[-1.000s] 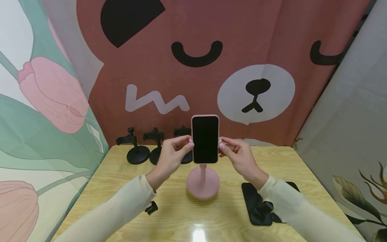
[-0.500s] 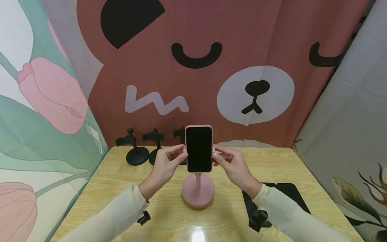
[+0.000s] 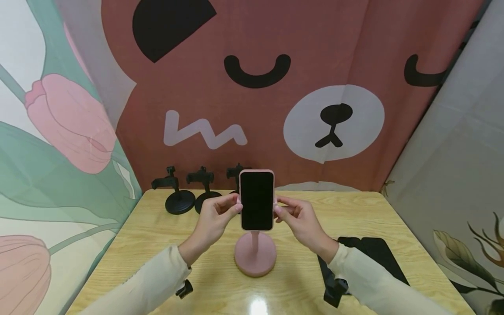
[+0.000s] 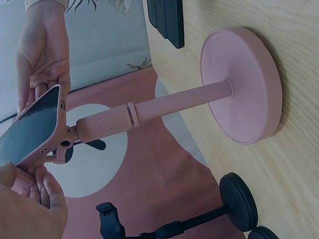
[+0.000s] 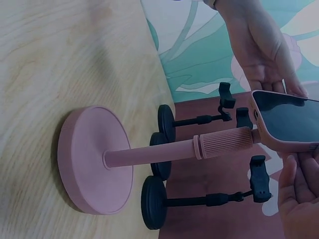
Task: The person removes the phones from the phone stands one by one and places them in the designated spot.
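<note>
A phone point(image 3: 257, 200) in a pink case stands upright with its dark screen toward me, mounted on a pink phone stand point(image 3: 255, 256). The stand's round base point(image 4: 244, 87) rests on the table under a ribbed upright post point(image 5: 222, 143). At the phone's left edge, my left hand point(image 3: 214, 216) pinches the pink side clamp of the stand between thumb and fingers. My right hand point(image 3: 301, 218) pinches the clamp on the opposite edge. The clamp's back part is hidden behind the phone in the head view.
Several black phone stands point(image 3: 180, 201) are lined up at the table's back left. Flat black slabs point(image 3: 374, 249) lie at the right, partly under my right sleeve. A patterned curtain point(image 3: 260, 118) hangs behind the wooden table point(image 3: 354, 210).
The pink stand and phone have shifted toward me and slightly left, both hands moving along with them. Both hands keep their pinch at the phone's sides.
</note>
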`<state>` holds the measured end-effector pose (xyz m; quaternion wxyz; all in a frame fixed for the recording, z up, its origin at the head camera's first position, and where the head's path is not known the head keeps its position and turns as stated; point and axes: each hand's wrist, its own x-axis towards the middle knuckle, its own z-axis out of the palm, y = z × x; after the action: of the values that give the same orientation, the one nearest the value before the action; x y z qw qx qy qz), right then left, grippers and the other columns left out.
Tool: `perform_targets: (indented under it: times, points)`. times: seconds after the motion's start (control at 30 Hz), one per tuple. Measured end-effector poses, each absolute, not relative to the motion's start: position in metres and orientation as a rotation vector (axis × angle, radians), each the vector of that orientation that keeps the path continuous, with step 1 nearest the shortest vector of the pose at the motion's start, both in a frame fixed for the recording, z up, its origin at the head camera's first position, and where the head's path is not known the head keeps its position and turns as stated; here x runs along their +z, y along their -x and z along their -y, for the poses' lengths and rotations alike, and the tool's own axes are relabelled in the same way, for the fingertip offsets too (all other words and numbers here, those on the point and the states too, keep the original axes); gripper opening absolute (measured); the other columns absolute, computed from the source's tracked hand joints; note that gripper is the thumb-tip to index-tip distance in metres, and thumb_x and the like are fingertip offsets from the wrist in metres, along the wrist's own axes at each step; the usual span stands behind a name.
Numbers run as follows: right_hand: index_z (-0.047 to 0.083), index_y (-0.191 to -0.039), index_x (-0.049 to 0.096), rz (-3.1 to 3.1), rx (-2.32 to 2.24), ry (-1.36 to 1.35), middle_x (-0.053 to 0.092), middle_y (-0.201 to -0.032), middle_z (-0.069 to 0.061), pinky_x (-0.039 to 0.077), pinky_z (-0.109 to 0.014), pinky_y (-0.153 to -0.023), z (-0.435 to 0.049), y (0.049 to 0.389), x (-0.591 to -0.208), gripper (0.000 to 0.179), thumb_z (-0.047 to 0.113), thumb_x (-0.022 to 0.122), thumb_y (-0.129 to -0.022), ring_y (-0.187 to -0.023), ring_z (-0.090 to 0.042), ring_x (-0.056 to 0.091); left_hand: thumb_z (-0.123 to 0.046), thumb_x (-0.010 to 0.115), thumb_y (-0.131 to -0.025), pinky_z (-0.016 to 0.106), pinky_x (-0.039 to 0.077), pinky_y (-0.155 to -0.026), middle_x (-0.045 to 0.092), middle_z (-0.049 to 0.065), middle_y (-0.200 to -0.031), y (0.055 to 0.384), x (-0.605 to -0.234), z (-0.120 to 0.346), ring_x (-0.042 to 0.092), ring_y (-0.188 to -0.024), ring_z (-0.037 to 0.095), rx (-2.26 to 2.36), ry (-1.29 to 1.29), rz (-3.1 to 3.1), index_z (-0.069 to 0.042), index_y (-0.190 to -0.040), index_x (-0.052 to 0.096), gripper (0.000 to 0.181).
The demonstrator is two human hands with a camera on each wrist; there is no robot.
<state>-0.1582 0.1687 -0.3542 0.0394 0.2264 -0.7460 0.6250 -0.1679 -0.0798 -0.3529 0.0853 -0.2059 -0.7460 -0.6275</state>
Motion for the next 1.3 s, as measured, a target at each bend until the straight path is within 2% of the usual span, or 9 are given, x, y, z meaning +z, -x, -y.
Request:
perform_targets:
  times: [0.57,0.9,1.3]
  points:
    - [-0.014,-0.136,0.054,2.334,1.915,-0.697,0.068,-0.119,-0.034,0.06,-0.025,-0.08,-0.169,0.159,-0.356,0.039,0.01,0.054,-0.105,-0.09,0.0,0.07,-0.006,0.069,-0.095,0.018,0.053,-0.074,0.073,0.024,-0.096,0.169,-0.36,0.079,0.064,-0.082,-0.001,-1.863,0.635,2.194,0.005,-0.11,0.073,0.019]
    - [-0.013,-0.139,0.052,2.361,1.917,-0.678,0.068,-0.121,-0.033,0.06,-0.027,-0.082,-0.169,0.157,-0.356,0.042,0.012,0.053,-0.106,-0.092,0.0,0.07,-0.006,0.068,-0.096,0.018,0.055,-0.079,0.074,0.026,-0.103,0.17,-0.363,0.079,0.066,-0.088,-0.002,-1.87,0.618,2.212,0.007,-0.115,0.071,0.023]
    - [-0.01,-0.139,0.054,2.381,1.92,-0.64,0.069,-0.119,-0.031,0.06,-0.025,-0.082,-0.17,0.156,-0.36,0.041,0.015,0.054,-0.106,-0.092,-0.002,0.071,-0.005,0.067,-0.096,0.017,0.054,-0.077,0.073,0.026,-0.103,0.17,-0.364,0.079,0.066,-0.087,-0.002,-1.9,0.621,2.215,0.007,-0.114,0.071,0.022]
